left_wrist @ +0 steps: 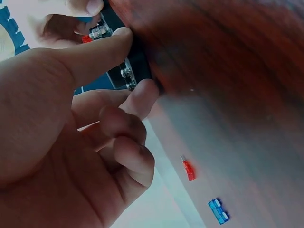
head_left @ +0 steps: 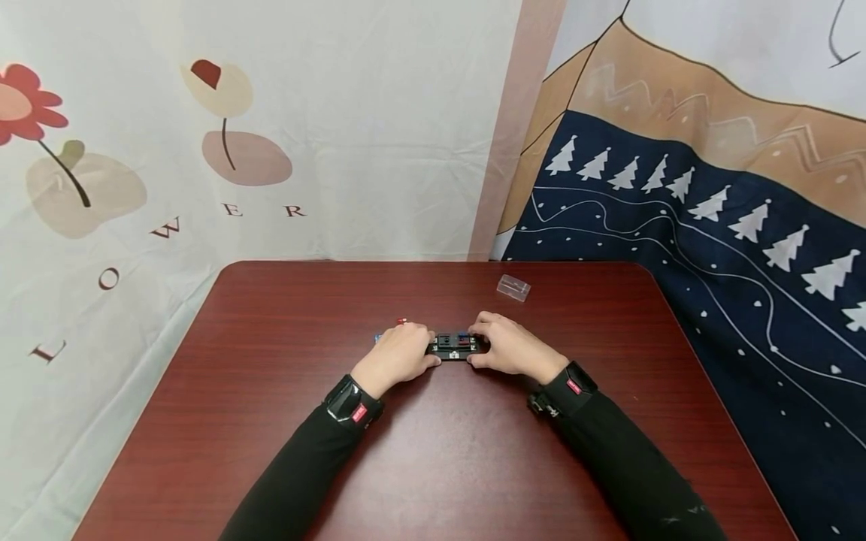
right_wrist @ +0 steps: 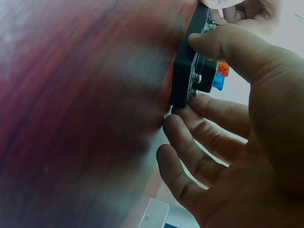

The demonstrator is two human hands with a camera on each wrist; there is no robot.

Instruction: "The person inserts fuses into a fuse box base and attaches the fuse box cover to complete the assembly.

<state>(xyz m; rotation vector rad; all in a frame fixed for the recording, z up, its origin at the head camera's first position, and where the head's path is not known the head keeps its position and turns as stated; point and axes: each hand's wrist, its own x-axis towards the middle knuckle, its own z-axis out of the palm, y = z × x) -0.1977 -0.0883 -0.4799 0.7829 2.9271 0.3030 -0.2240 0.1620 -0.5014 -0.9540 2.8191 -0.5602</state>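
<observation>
A black fuse block (head_left: 455, 346) with metal screw terminals lies on the table between the two hands. My left hand (head_left: 402, 353) grips its left end, thumb on the near side and fingers on the far side. The opposite end is held between the thumb and fingers of my right hand (head_left: 512, 346). Seated in the block, a red blade fuse (right_wrist: 223, 68) and a blue blade fuse (right_wrist: 218, 81) show in the right wrist view. Beyond the left hand, a loose red fuse (left_wrist: 188, 170) and a loose blue fuse (left_wrist: 219, 211) lie on the table.
A clear plastic cover (head_left: 513, 288) lies near the back edge of the dark red wooden table (head_left: 446, 466). Behind the table hang a pale printed cloth (head_left: 392, 135) and a navy cloth with white trees (head_left: 643, 210).
</observation>
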